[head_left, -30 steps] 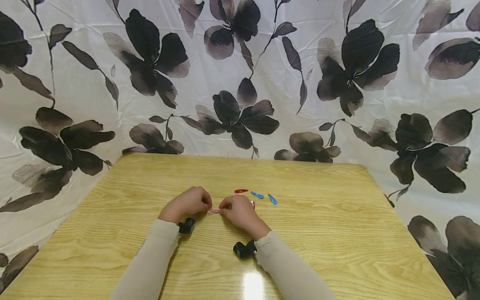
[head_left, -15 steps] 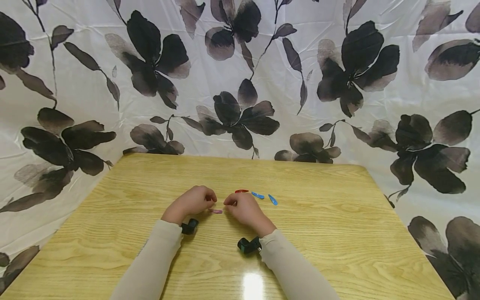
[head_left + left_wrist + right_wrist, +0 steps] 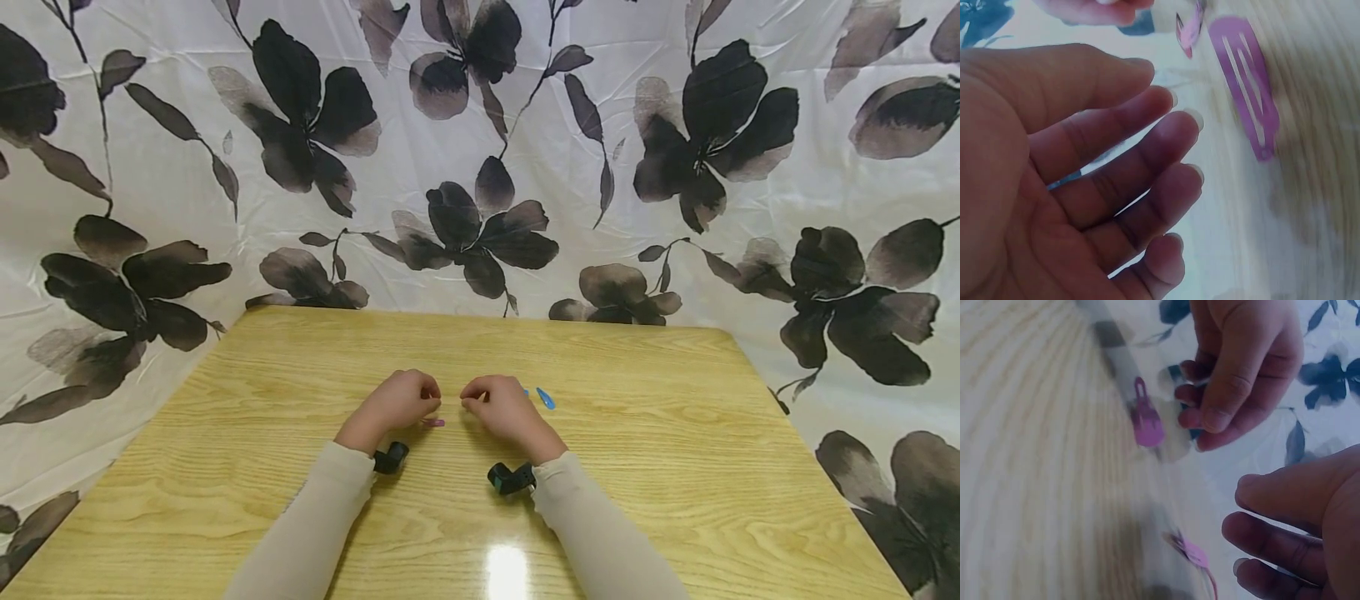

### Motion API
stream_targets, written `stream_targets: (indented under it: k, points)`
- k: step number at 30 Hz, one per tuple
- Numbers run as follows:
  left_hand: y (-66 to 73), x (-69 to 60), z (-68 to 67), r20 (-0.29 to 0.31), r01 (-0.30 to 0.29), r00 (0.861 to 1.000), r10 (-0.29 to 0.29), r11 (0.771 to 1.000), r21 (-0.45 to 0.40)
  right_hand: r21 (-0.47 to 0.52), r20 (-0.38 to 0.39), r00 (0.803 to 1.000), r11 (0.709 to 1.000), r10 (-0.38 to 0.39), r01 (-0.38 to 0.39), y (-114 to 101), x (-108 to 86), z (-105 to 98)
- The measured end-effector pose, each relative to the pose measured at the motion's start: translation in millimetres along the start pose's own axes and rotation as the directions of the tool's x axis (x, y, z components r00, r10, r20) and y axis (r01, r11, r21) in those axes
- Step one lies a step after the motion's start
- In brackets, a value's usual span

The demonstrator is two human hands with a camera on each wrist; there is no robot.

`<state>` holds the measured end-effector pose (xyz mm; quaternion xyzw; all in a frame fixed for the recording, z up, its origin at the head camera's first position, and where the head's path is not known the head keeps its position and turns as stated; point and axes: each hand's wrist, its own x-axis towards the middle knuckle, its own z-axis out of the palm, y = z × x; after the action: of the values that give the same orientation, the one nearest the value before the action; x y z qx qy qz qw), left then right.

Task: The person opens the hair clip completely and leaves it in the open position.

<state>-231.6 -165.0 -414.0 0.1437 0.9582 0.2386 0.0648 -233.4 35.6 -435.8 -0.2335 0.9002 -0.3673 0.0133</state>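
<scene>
A purple snap hair clip [image 3: 433,423] lies on the table just below my left hand [image 3: 397,400]. In the left wrist view the whole purple clip [image 3: 1249,87] shows, apart from the fingertips. My left hand [image 3: 1110,144] has its fingers loosely bent and holds nothing. Across a small gap, my right hand [image 3: 506,404] hovers with thumb and fingers apart, gripping nothing. Beside the right fingers in the right wrist view lies a second, pink clip [image 3: 1195,553], blurred, with a thin reddish edge near it. Part of a blue clip [image 3: 527,392] peeks out behind the right hand.
Another blue hair clip [image 3: 545,398] lies to the right of the right hand. The wood-grain table [image 3: 637,467] reaches back to a white curtain [image 3: 585,167] printed with dark flowers. Small black cameras are strapped to both wrists.
Both hands let go of the purple clip, which stays on the table. They have drifted slightly right and farther apart; the right hand now covers the red clip and most of one blue clip.
</scene>
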Motion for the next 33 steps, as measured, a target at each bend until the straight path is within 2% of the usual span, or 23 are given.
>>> stream_targets:
  k: [6, 13, 22, 28, 33]
  points:
    - [10.2, 0.7, 3.5, -0.003, 0.003, 1.000, -0.003, 1.000, -0.010, -0.018, -0.004, 1.000, 1.000, 0.024, -0.025, 7, 0.2, -9]
    - [20.3, 2.5, 7.3, -0.054, -0.018, 0.998, 0.018, 1.000, 0.001, -0.026, -0.016, 0.999, 0.998, 0.049, -0.049, 13, 0.8, -20]
    - [29.0, 5.1, 15.3, -0.063, 0.007, 0.998, -0.011, 0.997, -0.077, -0.024, 0.011, 0.997, 0.997, 0.073, -0.073, 17, -1.7, -31]
    - [35.0, 6.3, 19.9, -0.114, -0.024, 0.993, 0.021, 0.999, -0.028, -0.001, 0.018, 0.997, 0.997, 0.079, -0.079, 19, -2.6, -35]
    - [37.5, 7.2, 27.1, -0.122, -0.037, 0.992, 0.033, 0.999, -0.031, -0.024, 0.009, 0.997, 0.996, 0.081, -0.080, 21, -0.8, -33]
